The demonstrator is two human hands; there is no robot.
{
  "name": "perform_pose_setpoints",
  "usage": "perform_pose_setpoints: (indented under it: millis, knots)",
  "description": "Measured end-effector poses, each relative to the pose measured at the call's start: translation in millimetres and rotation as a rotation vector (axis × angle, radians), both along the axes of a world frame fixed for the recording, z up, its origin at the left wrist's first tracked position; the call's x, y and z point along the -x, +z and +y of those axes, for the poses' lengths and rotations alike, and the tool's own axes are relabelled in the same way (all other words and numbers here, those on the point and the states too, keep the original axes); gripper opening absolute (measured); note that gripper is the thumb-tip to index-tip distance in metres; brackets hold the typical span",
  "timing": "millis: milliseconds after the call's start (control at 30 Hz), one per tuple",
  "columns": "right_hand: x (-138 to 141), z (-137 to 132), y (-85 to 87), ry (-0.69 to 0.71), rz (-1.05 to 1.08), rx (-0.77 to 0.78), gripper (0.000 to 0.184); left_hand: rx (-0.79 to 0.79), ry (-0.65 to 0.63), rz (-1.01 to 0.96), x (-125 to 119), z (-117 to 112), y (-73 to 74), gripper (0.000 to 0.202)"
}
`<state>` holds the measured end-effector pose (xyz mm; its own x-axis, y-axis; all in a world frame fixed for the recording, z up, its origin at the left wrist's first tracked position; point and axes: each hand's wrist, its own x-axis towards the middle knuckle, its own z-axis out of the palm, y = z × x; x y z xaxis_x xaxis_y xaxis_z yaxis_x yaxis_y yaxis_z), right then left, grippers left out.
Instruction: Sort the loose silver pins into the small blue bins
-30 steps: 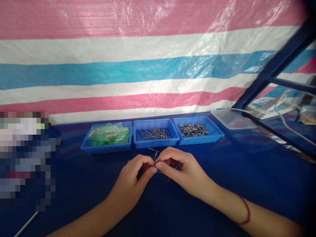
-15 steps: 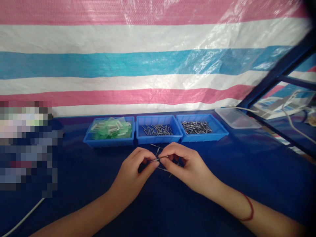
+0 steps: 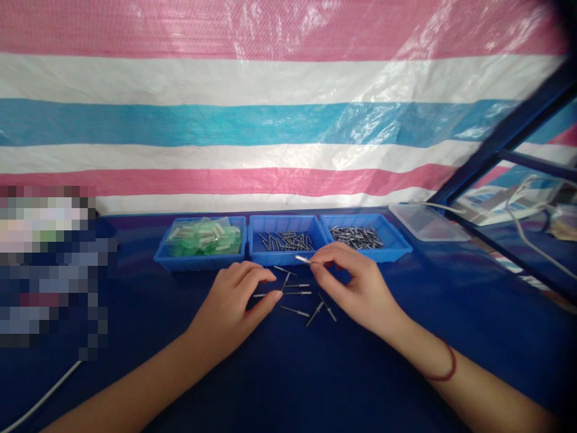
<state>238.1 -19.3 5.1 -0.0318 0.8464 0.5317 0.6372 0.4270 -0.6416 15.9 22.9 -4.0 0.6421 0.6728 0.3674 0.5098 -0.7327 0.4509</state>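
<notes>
Small metal pin (image 3: pixel 303 260) pinched between thumb and forefinger of my right hand (image 3: pixel 356 288), held just above the table at the front edge of the middle tray (image 3: pixel 288 257); its long axis runs roughly left-right, sticking out leftward from the fingertips, slightly tilted. Right fingers closed tight on it, other fingers curled loosely. My left hand (image 3: pixel 234 304) rests on the blue table (image 3: pixel 406 337), thumb and forefinger nearly together at one end of a loose pin (image 3: pixel 265 294) lying flat; I can't tell if it actually grips it or only touches it. That pin lies left-right too, pointing toward the right hand. Left hand is nearer the loose pins, right hand nearer the trays. Between the hands, loose pins on the cloth (image 3: pixel 306 304): I count about seven, scattered at mixed angles, some crossing, all within short reach of both hands. Behind them three blue trays in a row, touching side by side: left tray (image 3: pixel 201 263) holds green plastic-wrapped pieces, too many to count; middle tray holds dark pins, a thin layer; right tray (image 3: pixel 387 249) holds a denser pile of shinier pins. One clear plastic lid or box (image 3: pixel 426 222) just beside the right tray. One white cable (image 3: pixel 40 403) at bottom left. One red string bracelet (image 3: pixel 444 367) on the right wrist. Striped tarp (image 3: pixel 270 120) behind.
</notes>
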Motion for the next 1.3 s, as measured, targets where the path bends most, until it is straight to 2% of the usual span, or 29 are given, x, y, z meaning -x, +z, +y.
perform_pose_setpoints:
  millis: [100, 167, 233, 333, 433, 567, 667, 767, 900, 967, 1300]
  knots:
    - [-29.3, 12.0, 1.9, -0.304, -0.137, -0.14, 0.012, -0.107, -0.051, 0.211, 6.3, 11.9, 1.0, 0.023]
    - [-47.4, 18.7, 1.2, -0.458, -0.26, -0.137, 0.014, -0.119, -0.064, 0.295, 9.1, 16.9, 0.2, 0.026]
    - [-60.0, 23.2, -0.9, -0.543, -0.381, -0.077, 0.015, -0.102, -0.098, 0.33, 10.4, 19.2, -0.6, 0.025]
    - [-65.3, 24.8, -2.6, -0.573, -0.437, -0.022, 0.017, -0.074, -0.176, 0.344, 10.0, 19.6, -1.3, 0.019]
    - [-55.5, 20.5, 0.3, -0.49, -0.391, -0.049, 0.018, -0.076, -0.183, 0.354, 7.3, 18.6, -2.2, 0.022]
    - [-26.4, 8.5, 4.7, -0.242, -0.327, -0.104, 0.015, -0.029, -0.12, 0.252, 2.7, 14.5, -3.0, 0.02]
    - [-1.6, -2.3, 3.3, -0.012, -0.254, -0.067, 0.01, 0.116, -0.067, 0.049, -1.3, 7.3, -1.0, 0.017]
    - [17.7, -11.5, 0.0, 0.139, -0.066, 0.045, 0.012, 0.29, 0.009, -0.146, -5.2, -2.3, 0.6, 0.014]
    - [31.0, -18.1, -3.3, 0.163, 0.251, 0.258, 0.012, 0.46, -0.005, -0.284, -7.9, -11.3, -2.8, 0.013]
    - [33.1, -19.3, -4.3, 0.161, 0.343, 0.308, 0.014, 0.505, -0.044, -0.32, -8.5, -12.8, -5.4, 0.014]
    - [32.0, -19.1, -4.3, 0.189, 0.42, 0.286, 0.01, 0.514, -0.102, -0.272, -11.3, -13.1, -1.7, 0.013]
